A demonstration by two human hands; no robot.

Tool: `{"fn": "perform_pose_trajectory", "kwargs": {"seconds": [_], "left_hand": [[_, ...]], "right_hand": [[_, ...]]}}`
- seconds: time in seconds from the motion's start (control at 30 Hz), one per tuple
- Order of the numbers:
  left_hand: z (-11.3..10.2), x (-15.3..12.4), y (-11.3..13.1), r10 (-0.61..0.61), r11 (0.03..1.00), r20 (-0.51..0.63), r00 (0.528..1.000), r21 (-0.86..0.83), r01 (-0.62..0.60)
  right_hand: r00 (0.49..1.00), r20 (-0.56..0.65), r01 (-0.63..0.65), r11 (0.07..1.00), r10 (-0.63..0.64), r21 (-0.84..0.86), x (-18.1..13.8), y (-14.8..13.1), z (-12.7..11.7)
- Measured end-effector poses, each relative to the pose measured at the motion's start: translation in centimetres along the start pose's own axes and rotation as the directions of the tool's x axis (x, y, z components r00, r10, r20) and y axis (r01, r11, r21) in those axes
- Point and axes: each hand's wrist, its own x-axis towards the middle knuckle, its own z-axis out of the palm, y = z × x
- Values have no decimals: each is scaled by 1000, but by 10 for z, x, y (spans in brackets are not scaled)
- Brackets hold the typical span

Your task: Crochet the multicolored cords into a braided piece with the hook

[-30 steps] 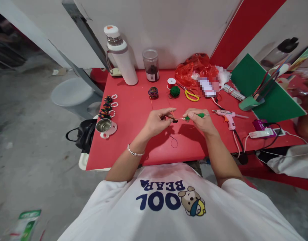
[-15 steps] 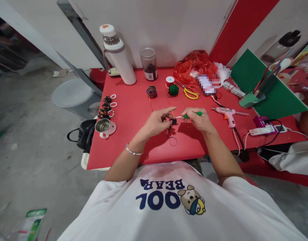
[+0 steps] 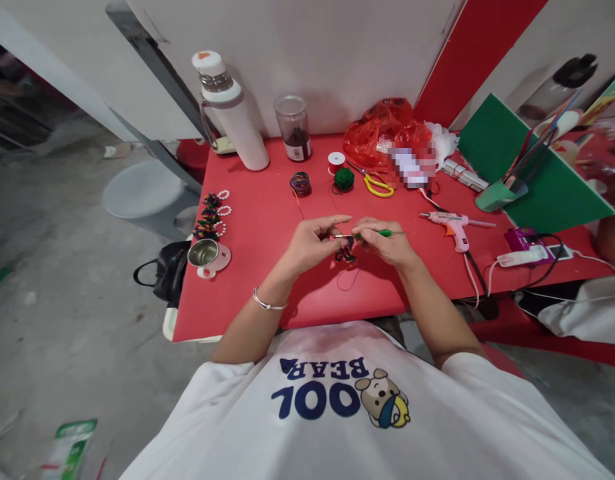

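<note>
Over the middle of the red table (image 3: pixel 247 280), my left hand (image 3: pixel 312 243) pinches a small dark crochet piece (image 3: pixel 345 253) with thread hanging from it. My right hand (image 3: pixel 387 243) is closed on a green-handled crochet hook (image 3: pixel 375 234), whose metal tip points left into the piece. The two hands almost touch. A thin dark thread loops down onto the table below them.
At the back stand a white flask (image 3: pixel 232 110), a clear jar (image 3: pixel 293 127), thread spools (image 3: pixel 336 160), a green yarn ball (image 3: pixel 344 179), yellow scissors (image 3: pixel 377 187) and a red bag (image 3: pixel 382 133). A pink glue gun (image 3: pixel 455 227) lies right. Beaded pieces (image 3: pixel 212 213) and a metal cup (image 3: pixel 203 253) sit left.
My right hand has moved left toward my left hand, pushing the hook tip into the crochet piece. The piece now hangs slightly lower.
</note>
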Motion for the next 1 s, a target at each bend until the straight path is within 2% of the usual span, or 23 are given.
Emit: {"fn": "perform_pose_trajectory", "kwargs": {"seconds": [0.07,0.13,0.23,0.33,0.47,0.67,0.77,0.83,0.93,1.0], "left_hand": [[-1,1,1,4,1000,-2,1000,24,-4],[-1,1,1,16,999,-13,1000,33,-16],[-2,3,1,16,999,-17,1000,37,-15],[-1,4,0,15,998,-36,999,58,-13],[0,4,-1,20,999,-82,996,38,-17],[4,3,-1,5,999,-101,995,-40,-9],[7,3,0,13,997,-164,986,-73,-25],[8,3,2,3,990,-177,984,-141,-29],[5,2,6,-48,963,-104,993,-268,18],[0,2,8,-94,943,-29,995,-324,79]], "right_hand": [[999,45,20,999,-18,-49,-1,-9,2],[998,61,-32,999,33,-23,-2,-14,6],[985,42,-170,978,166,124,-2,-15,13],[968,23,-247,940,249,233,-2,-15,17],[964,-10,-259,945,266,198,-3,-21,21],[982,-85,-172,985,171,-9,-7,-25,25],[977,-204,23,976,-69,-215,-12,-22,35],[923,-301,142,940,-239,-310,-16,-17,44],[853,-411,223,938,-320,-267,-19,-6,52],[864,-427,238,964,-267,-121,-16,3,52]]}}
